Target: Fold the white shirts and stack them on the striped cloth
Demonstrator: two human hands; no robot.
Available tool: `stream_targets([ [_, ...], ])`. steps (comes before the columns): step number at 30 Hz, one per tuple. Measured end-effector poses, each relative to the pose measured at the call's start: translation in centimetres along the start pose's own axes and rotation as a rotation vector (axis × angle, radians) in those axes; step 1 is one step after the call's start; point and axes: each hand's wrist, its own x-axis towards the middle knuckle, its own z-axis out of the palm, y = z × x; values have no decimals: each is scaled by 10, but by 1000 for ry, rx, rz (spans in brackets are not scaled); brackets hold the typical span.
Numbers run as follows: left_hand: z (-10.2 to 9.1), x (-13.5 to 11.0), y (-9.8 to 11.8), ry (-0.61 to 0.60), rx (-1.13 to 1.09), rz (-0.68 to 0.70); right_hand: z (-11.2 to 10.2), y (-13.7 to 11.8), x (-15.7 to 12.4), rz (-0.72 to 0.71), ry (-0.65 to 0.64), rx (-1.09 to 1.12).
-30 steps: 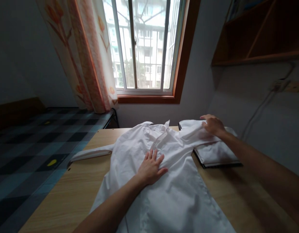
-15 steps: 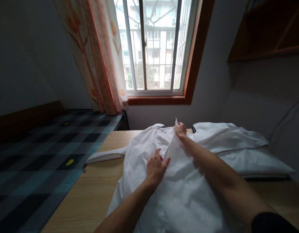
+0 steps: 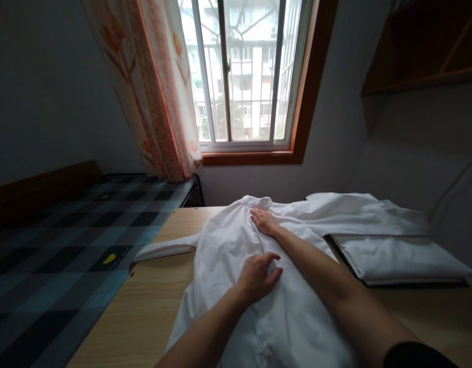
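Note:
A white long-sleeved garment (image 3: pixel 220 245), like a coat or shirt, lies spread over the wooden table, its collar end toward the window. My right hand (image 3: pixel 264 222) rests flat on its upper front beside the front edge, fingers stretched out. Closer to me, my left hand (image 3: pixel 259 276) is over the middle of the front, thumb and fingers apart with nothing between them. One sleeve reaches left across the table; the other extends right, partly over a folded white cloth bundle (image 3: pixel 404 258) on a dark flat board. My forearms hide part of the lower garment.
The light wooden table (image 3: pixel 144 301) stands beside a bed with a checked cover (image 3: pixel 67 245) on the left. Behind it are a window (image 3: pixel 243 76) and a flowered curtain (image 3: pixel 155 92). A wooden shelf (image 3: pixel 423 51) hangs at the upper right.
My right hand has let go of the lifted garment edge and moved left to lie on the front, which is now laid over. My left hand has shifted right and nearer to me.

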Motion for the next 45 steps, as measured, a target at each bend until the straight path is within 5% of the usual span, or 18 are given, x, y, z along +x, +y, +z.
stream_targets([
  [4,-3,1,1,-42,58,36,-9,10,-39,-76,-49,-95],
  [10,2,1,-3,33,-70,106,-29,9,-148,-201,-112,-166],
  [14,4,9,-8,175,-156,-25,-46,4,-214,-186,-144,-163],
  [18,-26,29,-27,368,137,-185,-57,0,-246,-165,-155,-146],
  [23,-79,46,-76,445,607,-474,-70,-11,-243,-150,-108,-152],
  [27,-87,37,-103,338,687,-481,-70,-15,-222,-86,-45,-226],
  [31,-83,22,-104,343,735,-360,-61,-11,-223,-92,-99,-210],
  [39,-92,-18,-94,151,783,-313,-70,-17,-284,-184,-182,-155],
  [42,-95,-17,-82,188,843,-209,-83,-17,-256,-178,-220,-83],
  [45,-91,1,-69,273,804,-128,-92,-12,-178,-137,10,-40],
])
